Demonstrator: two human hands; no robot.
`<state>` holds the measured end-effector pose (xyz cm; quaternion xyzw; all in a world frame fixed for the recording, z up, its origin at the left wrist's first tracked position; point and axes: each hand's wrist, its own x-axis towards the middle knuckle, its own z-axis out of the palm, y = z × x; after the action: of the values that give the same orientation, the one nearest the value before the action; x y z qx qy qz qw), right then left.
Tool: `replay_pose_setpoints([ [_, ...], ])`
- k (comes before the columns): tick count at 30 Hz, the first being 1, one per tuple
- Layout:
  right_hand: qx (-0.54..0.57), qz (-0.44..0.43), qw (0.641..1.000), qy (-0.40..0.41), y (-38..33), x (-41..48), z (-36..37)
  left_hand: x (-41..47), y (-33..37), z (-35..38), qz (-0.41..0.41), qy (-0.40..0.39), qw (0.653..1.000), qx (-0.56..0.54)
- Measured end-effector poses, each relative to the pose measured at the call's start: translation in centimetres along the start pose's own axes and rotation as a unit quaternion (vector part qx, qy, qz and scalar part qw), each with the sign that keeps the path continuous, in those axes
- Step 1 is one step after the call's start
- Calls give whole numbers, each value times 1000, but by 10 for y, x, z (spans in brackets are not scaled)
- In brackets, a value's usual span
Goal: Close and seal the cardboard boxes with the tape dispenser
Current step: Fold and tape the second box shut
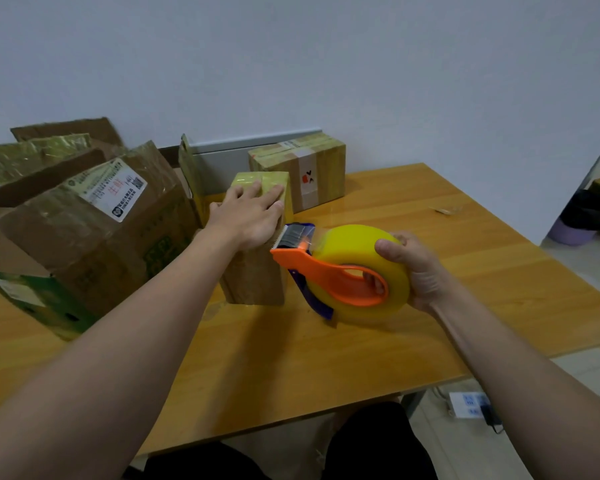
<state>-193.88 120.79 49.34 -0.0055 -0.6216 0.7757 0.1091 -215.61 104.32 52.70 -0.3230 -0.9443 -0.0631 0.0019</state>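
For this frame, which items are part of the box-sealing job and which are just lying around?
In the job: small box under the left hand; tape dispenser gripped by the right hand; large open box; sealed box at the back.
Lying about: tape scrap on the table; power strip on the floor; purple bin.

Tabletop (482,271) lies free on the near side of both hands and right of the right hand (416,268), while a large open carton (84,244) crowds the left hand (253,216) on its left and a taped box (312,168) stands beyond.
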Motion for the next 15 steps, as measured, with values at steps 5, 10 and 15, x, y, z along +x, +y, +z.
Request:
replay_pose_setpoints([
  [5,57,15,996,61,16,1,8,1,-2,1,10,5,1000,-4],
  [10,69,16,995,67,24,1,9,3,-5,1,17,2,1000,3],
  [15,58,-23,998,29,10,-5,14,0,-1,0,16,8,1000,-1],
])
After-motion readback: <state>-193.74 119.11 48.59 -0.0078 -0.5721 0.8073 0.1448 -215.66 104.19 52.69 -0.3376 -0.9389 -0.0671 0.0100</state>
